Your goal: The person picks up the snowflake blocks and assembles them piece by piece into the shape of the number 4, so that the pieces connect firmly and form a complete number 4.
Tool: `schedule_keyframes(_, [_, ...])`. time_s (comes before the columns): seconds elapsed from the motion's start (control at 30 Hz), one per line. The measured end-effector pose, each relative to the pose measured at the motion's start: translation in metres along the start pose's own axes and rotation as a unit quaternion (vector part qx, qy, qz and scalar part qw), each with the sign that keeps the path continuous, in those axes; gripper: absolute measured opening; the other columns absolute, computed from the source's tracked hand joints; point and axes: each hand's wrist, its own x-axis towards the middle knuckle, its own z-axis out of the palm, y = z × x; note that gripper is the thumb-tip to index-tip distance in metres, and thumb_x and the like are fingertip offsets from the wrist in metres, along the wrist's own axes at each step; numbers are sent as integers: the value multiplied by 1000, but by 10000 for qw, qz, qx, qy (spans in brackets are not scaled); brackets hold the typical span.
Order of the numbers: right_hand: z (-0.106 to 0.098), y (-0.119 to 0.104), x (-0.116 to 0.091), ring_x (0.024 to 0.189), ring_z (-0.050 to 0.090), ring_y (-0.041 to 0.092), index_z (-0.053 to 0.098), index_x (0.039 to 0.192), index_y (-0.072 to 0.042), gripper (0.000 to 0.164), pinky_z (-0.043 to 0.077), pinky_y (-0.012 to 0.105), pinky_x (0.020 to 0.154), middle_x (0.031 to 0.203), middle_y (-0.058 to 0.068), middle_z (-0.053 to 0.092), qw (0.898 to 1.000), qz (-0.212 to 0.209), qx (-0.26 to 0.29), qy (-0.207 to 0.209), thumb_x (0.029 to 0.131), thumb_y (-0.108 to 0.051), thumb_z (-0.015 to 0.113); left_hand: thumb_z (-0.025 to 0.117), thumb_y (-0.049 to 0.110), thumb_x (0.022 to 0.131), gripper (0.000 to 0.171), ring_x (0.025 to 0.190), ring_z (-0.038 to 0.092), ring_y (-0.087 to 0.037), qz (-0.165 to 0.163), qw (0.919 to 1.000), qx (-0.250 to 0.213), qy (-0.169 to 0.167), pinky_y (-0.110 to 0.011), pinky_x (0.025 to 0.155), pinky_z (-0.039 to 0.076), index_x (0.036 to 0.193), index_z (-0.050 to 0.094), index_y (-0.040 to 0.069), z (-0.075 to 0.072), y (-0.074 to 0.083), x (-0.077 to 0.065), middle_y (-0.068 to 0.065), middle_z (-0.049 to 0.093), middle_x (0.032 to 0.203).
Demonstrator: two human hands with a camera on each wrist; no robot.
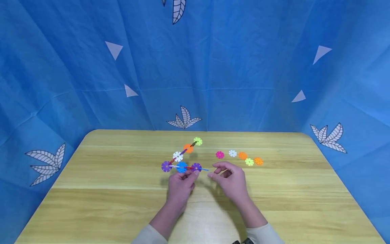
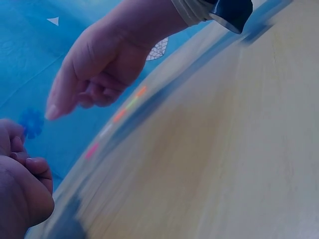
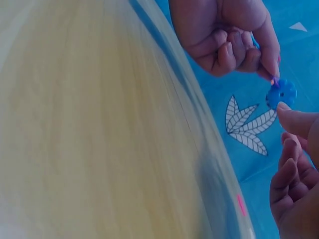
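A chain of snowflake building discs hangs in a bent V shape over the table. Its flat-facing pieces are lime green (image 1: 198, 141), orange (image 1: 188, 148), white (image 1: 178, 156), purple (image 1: 166, 166), blue (image 1: 181, 167) and purple again, with discs seen edge-on joining them. My left hand (image 1: 181, 186) pinches the chain near the right-end purple disc (image 1: 196, 167) between thumb and fingers. From that purple disc a blue disc (image 3: 282, 93) sticks out to the right. My right hand (image 1: 232, 179) is just beside it, thumb and forefinger parted, a small gap showing in the left wrist view.
Loose discs lie on the wooden table (image 1: 304, 189) right of the chain: magenta (image 1: 220, 155), white (image 1: 233, 153), orange (image 1: 242, 156), lime green (image 1: 249, 162) and another orange (image 1: 258, 161). A blue patterned curtain (image 1: 207, 67) hangs behind and along both sides.
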Motion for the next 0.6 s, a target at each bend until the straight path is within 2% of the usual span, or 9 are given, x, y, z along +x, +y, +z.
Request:
schedule_keyframes(0.33, [-2,17,13,59,59,19,72,114,-6,39,48,25,49,81,5,66,9967,563,-489,322,79,-11,87,83,14,83,21,61,46,-10,-14,10000,-76,59,-18,50,40,83,66,1,-2,-1,2,-5,63,80])
schedule_keyframes(0.6, [0,28,24,63,59,21,71,115,-5,38,51,27,52,81,8,63,9951,606,-628,473,80,-9,85,82,12,84,19,59,46,-11,-1,9999,-113,58,-18,49,39,83,67,0,-3,0,1,-4,63,79])
